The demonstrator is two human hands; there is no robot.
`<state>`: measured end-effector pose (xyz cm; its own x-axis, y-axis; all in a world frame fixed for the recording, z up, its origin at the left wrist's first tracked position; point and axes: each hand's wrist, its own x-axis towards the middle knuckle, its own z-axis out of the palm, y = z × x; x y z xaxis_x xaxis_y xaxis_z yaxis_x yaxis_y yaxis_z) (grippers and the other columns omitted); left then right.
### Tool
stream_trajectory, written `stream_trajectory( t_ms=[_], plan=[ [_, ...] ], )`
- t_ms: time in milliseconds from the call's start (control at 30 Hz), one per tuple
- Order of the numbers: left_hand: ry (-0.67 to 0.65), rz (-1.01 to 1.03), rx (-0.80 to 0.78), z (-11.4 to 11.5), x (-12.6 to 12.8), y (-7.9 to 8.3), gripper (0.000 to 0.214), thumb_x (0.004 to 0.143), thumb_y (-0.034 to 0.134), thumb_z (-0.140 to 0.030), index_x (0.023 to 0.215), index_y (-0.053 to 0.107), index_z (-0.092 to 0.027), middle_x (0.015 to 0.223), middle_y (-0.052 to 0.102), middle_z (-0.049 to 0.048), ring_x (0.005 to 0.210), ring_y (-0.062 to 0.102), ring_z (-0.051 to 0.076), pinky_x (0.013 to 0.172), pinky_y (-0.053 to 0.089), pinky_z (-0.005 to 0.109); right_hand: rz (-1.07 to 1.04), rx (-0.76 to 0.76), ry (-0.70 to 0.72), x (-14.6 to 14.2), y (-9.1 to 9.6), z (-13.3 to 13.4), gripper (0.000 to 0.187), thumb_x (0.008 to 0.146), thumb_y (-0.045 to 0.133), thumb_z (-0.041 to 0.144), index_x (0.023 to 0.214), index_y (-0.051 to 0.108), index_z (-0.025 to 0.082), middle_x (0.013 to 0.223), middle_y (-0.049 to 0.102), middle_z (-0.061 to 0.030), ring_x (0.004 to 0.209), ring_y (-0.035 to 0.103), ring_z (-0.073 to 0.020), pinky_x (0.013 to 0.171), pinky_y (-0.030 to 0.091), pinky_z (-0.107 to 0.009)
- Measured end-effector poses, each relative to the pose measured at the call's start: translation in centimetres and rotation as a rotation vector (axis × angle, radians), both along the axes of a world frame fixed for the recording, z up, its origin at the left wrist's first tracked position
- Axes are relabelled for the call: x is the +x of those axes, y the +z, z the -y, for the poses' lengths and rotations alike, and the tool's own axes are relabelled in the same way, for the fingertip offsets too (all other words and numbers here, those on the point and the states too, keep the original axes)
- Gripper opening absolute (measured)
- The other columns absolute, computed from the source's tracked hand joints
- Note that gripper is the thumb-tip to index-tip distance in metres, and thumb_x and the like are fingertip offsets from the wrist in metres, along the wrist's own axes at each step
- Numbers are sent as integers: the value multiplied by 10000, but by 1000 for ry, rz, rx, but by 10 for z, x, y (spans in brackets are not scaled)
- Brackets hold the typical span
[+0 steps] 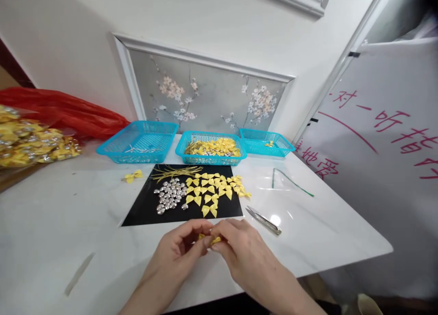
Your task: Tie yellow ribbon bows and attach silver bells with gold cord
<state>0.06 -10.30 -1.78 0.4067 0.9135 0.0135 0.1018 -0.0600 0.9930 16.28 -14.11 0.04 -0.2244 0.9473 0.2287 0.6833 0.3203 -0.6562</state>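
Note:
Both hands meet in front of a black mat, pinching one yellow ribbon bow [215, 240] between their fingertips. My left hand [183, 246] is closed on the bow's left side, and my right hand [241, 244] is closed on its right side. Fingers cover most of the bow, so anything else in the pinch is hidden. Just beyond, the black mat [140, 212] carries a cluster of silver bells [171, 195], rows of yellow bows [207, 190] and a bundle of thin gold ties [174, 172].
A pair of thread snips [263, 220] lies right of the mat. Three blue baskets [137, 157] line the wall; the middle basket [212, 160] is full of bows. A finished-looking bow [132, 176], a green strip [294, 183] and a bulging clear bag [34, 141] also lie here.

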Motion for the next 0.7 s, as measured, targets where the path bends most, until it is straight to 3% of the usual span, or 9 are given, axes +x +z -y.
stream_trajectory(
  t_ms=[133, 267, 467, 567, 700],
  plan=[
    [147, -58, -27, -4, -14, -7, 199, 739, 697, -377, 873, 709, -229, 676, 676, -21, 646, 615, 138, 607, 517, 200, -29, -18, -64, 20, -8, 7, 202, 842, 592, 69, 961, 623, 228, 954, 640, 0, 839, 596, -153, 773, 442, -267],
    [287, -236, 38, -10, -39, -15, 313, 720, 674, -459, 916, 691, -216, 721, 722, 7, 659, 661, 182, 593, 545, 242, 131, -49, -77, 36, -27, 18, 193, 817, 594, 45, 853, 677, 216, 876, 646, -21, 864, 591, -195, 779, 459, -299],
    [377, -651, 368, -14, -54, -20, 274, 765, 578, -474, 863, 711, -254, 844, 763, 12, 726, 702, 225, 650, 557, 285, 284, 85, -184, 33, -57, 28, 224, 873, 480, 69, 770, 636, 192, 796, 621, -45, 760, 573, -208, 658, 462, -306],
    [395, -706, 533, -13, -53, -22, 250, 789, 546, -431, 841, 718, -257, 920, 754, 22, 804, 701, 235, 623, 564, 277, 295, 145, -205, 29, -65, 28, 235, 873, 431, 61, 734, 570, 190, 779, 597, -49, 739, 561, -211, 625, 451, -309],
    [450, -657, 632, -7, -56, -29, 255, 830, 530, -390, 917, 723, -247, 1080, 710, 55, 962, 671, 244, 618, 575, 262, 72, 145, -197, 27, -66, 27, 209, 906, 366, 106, 786, 505, 205, 845, 583, -47, 767, 565, -186, 677, 471, -297]
  ],
)
